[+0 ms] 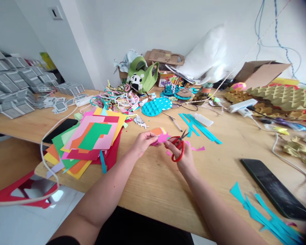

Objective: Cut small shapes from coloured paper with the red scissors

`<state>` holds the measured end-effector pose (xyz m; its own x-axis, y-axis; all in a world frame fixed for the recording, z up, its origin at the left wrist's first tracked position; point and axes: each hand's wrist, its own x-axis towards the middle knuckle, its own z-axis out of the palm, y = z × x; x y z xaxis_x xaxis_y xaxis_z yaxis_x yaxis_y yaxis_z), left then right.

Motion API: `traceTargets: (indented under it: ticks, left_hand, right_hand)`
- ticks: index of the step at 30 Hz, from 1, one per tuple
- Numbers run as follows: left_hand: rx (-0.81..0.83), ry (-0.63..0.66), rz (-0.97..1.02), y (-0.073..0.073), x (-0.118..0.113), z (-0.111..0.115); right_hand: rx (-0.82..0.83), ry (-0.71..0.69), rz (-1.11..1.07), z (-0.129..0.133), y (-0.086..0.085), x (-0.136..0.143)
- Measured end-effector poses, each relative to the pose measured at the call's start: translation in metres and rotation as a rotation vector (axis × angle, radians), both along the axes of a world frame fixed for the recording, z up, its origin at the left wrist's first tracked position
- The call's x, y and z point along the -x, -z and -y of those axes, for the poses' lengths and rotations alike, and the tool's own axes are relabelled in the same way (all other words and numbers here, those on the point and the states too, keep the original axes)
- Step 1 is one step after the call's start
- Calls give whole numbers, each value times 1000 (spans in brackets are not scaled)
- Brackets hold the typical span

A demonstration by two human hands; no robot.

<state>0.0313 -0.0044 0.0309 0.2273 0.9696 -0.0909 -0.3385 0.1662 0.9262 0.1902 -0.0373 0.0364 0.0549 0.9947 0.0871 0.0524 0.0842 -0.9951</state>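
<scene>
Near the middle of the table, my left hand (pixel 144 143) pinches a small magenta paper cutout (pixel 163 137) with a jagged outline. My right hand (pixel 182 154) is closed around red-handled scissors (pixel 177 156), whose blades point up and away to the right. The right fingertips are close to the cutout's right edge; whether they touch it I cannot tell. Magenta paper scraps (pixel 197 148) lie on the table beside the right hand. Just beyond the left hand is a small orange paper piece (pixel 156 130).
A pile of coloured paper (pixel 94 136) lies at left, over a dark phone (pixel 61 130). Turquoise strips (pixel 201 127) and a utility knife (pixel 175 124) lie beyond my hands. At right are another phone (pixel 272 187), turquoise scraps (pixel 267 217) and egg trays (pixel 280 97). A white cable (pixel 42 149) hangs over the left edge.
</scene>
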Motion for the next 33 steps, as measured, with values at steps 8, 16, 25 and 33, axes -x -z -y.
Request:
traceTargets:
  ticks: [8, 16, 25, 33]
  left_hand:
    - [74, 134, -118, 1, -2, 5]
    - [88, -75, -106, 0, 4, -2]
    - [137, -226, -29, -5, 10, -7]
    - [157, -172, -74, -4, 4, -1]
  right_hand:
    - [59, -82, 6, -2, 2, -1]
    - [119, -287, 223, 3, -2, -2]
    - [341, -559, 417, 7, -7, 1]
    - [324, -573, 379, 6, -5, 1]
